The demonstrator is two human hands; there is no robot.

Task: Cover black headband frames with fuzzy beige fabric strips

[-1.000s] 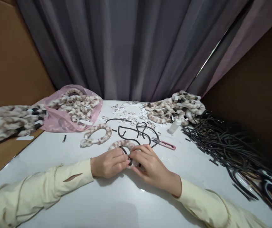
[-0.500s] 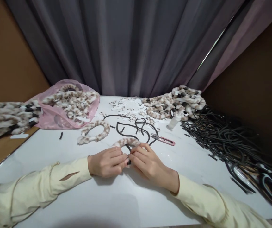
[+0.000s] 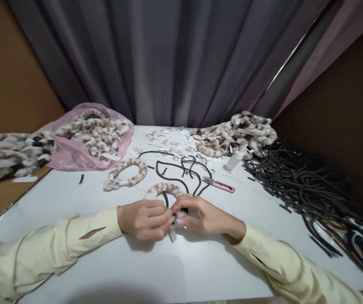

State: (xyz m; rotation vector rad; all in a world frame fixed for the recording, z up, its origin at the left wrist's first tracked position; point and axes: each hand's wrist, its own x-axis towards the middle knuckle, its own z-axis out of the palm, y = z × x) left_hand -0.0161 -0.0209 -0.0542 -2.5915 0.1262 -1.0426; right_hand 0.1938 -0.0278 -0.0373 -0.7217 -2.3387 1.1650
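A fluffy white-and-brown spotted ring [image 3: 166, 188] lies in front of me, its near side between my two hands. My left hand [image 3: 148, 219] is closed, pinching the ring's near part. From the other side my right hand [image 3: 202, 214] grips it with thumb and fingers. A black cord [image 3: 165, 199] runs up from the fingers across the ring's opening. Below the fingertips a small whitish tab [image 3: 172, 234] hangs out. The exact spot pinched is partly hidden by the fingers. Another fluffy ring [image 3: 128, 173] rests just beyond my left hand.
Pink-handled thread snips [image 3: 219, 184] and loose black cords [image 3: 181, 173] lie beyond my hands. Small metal rings [image 3: 172, 147] are scattered farther back. A clear bottle [image 3: 234, 160] stands near a black cord heap [image 3: 295, 181]. Fluffy pieces fill a pink bag [image 3: 67, 156] and a pile [image 3: 235, 133].
My right hand has turned and its thumb now shows below the fingers. More of the fluffy ring and the black cord is visible, and a whitish tab has appeared under the fingertips.
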